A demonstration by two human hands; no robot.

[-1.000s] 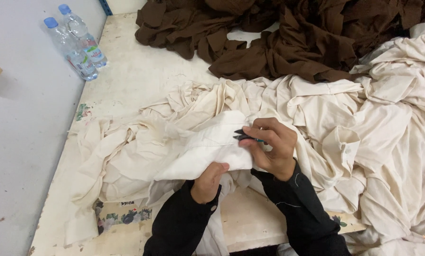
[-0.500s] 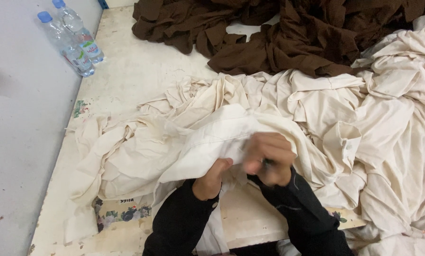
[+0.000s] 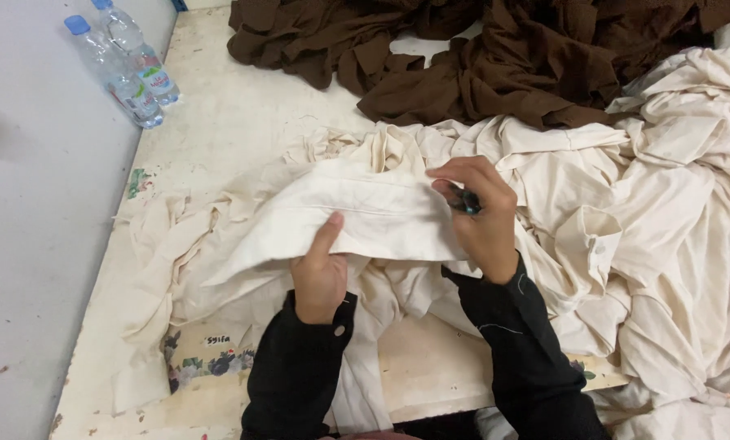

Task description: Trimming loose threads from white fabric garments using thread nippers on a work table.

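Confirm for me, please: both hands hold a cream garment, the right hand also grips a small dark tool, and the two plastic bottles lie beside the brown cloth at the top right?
Not quite. In the head view the two plastic bottles lie at the top left, apart from the brown cloth. The rest holds: left hand and right hand hold the cream garment, with the small dark tool in the right.

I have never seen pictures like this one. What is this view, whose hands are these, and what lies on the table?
The picture comes from a camera worn on a person's head, looking down at that person's own two bare hands; there is no machine. The left hand holds up a folded piece of cream cloth, thumb on top. The right hand grips the same cloth at its right edge and also holds a small dark tool; what tool it is cannot be told. Below lies a worn pale table with a heap of cream garments, a pile of brown cloth farther back, and two plastic water bottles at the far left.
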